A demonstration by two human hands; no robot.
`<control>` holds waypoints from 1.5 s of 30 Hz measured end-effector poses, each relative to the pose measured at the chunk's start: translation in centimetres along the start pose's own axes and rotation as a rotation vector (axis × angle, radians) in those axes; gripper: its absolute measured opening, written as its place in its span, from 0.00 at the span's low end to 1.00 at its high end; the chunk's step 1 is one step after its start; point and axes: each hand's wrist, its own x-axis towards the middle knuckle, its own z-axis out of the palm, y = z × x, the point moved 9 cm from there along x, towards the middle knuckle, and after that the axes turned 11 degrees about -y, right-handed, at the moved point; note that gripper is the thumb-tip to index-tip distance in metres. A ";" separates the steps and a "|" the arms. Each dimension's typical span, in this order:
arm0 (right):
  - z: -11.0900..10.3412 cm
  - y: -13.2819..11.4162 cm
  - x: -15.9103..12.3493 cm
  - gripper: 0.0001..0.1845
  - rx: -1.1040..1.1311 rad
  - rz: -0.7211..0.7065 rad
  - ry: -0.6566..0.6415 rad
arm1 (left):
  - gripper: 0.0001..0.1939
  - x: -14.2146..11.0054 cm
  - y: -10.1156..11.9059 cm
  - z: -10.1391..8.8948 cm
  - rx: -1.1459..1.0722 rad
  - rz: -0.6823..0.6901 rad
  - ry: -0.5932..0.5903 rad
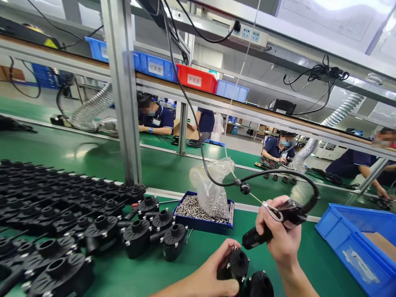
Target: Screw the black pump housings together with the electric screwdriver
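Note:
My right hand point(283, 235) is wrapped round a black corded electric screwdriver point(260, 235), tilted with its nose down to the left. A cord and a thin hanging line run up from its rear end. My left hand point(221, 270) grips a black plastic pump housing point(239, 264) with screws at its rim, low in the view. The screwdriver's nose is close to the top of this housing; whether they touch I cannot tell. Against it on the right stands a second black housing point(260, 284), cut off by the bottom edge.
Many similar black housings point(136, 237) stand in rows on the left of the green bench. A blue tray point(202, 225) holds loose screws and a plastic bag point(213, 194). A blue bin point(361, 251) stands at right. Several people sit or stand beyond the metal frame point(122, 90).

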 end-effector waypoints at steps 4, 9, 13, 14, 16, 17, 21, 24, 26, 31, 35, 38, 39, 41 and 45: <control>1.5 0.7 -0.7 0.12 0.123 0.075 -0.014 | 0.46 -0.4 -0.1 0.2 0.140 -0.001 0.009; 2.5 2.7 -1.0 0.13 0.142 0.148 -0.075 | 0.45 -0.7 -0.2 0.3 0.196 -0.025 -0.012; 2.3 3.5 -1.0 0.12 0.165 0.158 -0.104 | 0.44 -0.7 0.0 0.1 0.233 -0.006 -0.004; 2.3 3.5 -1.0 0.12 0.168 0.154 -0.102 | 0.45 -0.7 0.0 0.1 0.244 0.002 0.000; 2.5 3.4 -1.0 0.12 0.171 0.148 -0.105 | 0.46 -0.7 0.0 0.0 0.272 0.013 0.005; 2.6 3.2 -1.1 0.12 0.171 0.145 -0.100 | 0.47 -0.7 -0.1 0.0 0.286 0.017 0.005; 3.2 2.7 -1.3 0.15 0.164 0.167 -0.061 | 0.50 -0.6 -0.4 -0.1 0.300 0.016 0.011; 3.7 3.0 -1.6 0.15 0.113 0.195 -0.078 | 0.50 -0.3 -0.2 -0.1 0.265 0.041 0.004; 4.0 3.5 -1.7 0.14 0.054 0.185 -0.102 | 0.47 0.0 0.4 0.2 0.217 0.073 -0.022; 4.6 4.6 -1.5 0.13 -0.043 0.155 -0.121 | 0.45 0.6 2.3 1.1 0.071 0.129 -0.054; 4.7 4.6 -1.4 0.13 -0.057 0.163 -0.106 | 0.45 0.6 2.5 1.2 0.073 0.148 -0.057; 4.9 4.7 -1.3 0.16 -0.020 0.174 -0.105 | 0.48 0.6 1.7 1.0 0.074 0.135 -0.057; 4.8 4.7 -1.3 0.17 -0.010 0.174 -0.094 | 0.49 0.6 1.5 0.9 0.077 0.128 -0.049; 4.6 4.9 -1.4 0.19 -0.008 0.174 -0.067 | 0.50 0.6 1.4 0.9 0.079 0.120 -0.042; 4.9 5.3 -1.6 0.18 -0.031 0.177 -0.091 | 0.51 0.6 2.4 1.3 0.058 0.159 -0.070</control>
